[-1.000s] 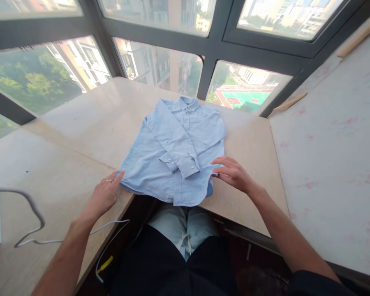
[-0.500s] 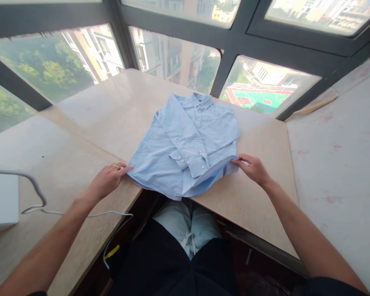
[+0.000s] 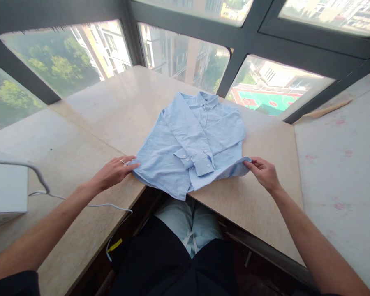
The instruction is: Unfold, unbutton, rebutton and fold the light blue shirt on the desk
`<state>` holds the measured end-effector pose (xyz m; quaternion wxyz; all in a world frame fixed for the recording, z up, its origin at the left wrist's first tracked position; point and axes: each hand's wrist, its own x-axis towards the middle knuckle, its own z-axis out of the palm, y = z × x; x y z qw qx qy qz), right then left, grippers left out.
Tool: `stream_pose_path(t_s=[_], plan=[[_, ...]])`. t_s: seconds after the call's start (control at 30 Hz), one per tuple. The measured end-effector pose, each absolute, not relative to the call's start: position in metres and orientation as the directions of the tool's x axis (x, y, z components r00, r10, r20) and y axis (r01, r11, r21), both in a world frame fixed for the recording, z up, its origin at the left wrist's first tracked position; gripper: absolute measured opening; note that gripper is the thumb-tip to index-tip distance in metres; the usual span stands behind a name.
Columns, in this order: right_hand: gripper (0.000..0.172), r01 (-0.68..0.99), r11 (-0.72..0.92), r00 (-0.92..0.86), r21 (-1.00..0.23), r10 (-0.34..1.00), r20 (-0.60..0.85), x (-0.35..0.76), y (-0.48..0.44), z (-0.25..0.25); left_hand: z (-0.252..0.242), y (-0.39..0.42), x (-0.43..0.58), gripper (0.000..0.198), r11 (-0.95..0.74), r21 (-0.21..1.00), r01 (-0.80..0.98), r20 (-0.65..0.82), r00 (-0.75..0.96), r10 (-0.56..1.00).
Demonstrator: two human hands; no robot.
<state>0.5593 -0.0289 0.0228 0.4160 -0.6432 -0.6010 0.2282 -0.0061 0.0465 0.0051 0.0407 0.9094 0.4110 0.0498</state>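
Observation:
A light blue button-up shirt (image 3: 163, 162) lies front up on the table, its collar toward the windows. Both sleeves are folded across the front, with the buttoned cuffs (image 3: 203, 164) near the hem. My left hand (image 3: 112, 172), a ring on one finger, pinches the hem's left corner with thumb and fingers on the cloth. At the hem's right corner, my right hand (image 3: 265, 172) is closed on the fabric and holds it slightly raised off the tabletop. Part of the hem hangs past the table's front edge, above my lap.
The pale tabletop (image 3: 105, 111) bends around my seat, with a gap at my legs. A white box (image 3: 6, 189) stands at the left, near a grey cable (image 3: 107, 205) trailing over the edge. Windows border the back, and a flowered wall (image 3: 336, 164) bounds the right side.
My right hand has pulled the hem's right corner outward, so that edge looks straighter and flatter. The left hand stays at its corner with its fingers slightly shifted. The view has moved a little.

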Motion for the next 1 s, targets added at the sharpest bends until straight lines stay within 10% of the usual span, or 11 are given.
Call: stream_pose_path(t_s=[0.5, 1.0], plan=[[0.036, 0.814, 0.373, -0.225, -0.446, 0.909, 0.35, 0.565, -0.058, 0.04, 0.019, 0.056, -0.004, 0.036, -0.8, 0.203, 0.564, 0.088, 0.803, 0.589], [0.015, 0.741, 0.493, -0.356, -0.455, 0.864, 0.357, 0.559, -0.055, 0.062, 0.04, 0.066, -0.004, 0.029, -0.69, 0.133, 0.711, 0.175, 0.669, 0.723]])
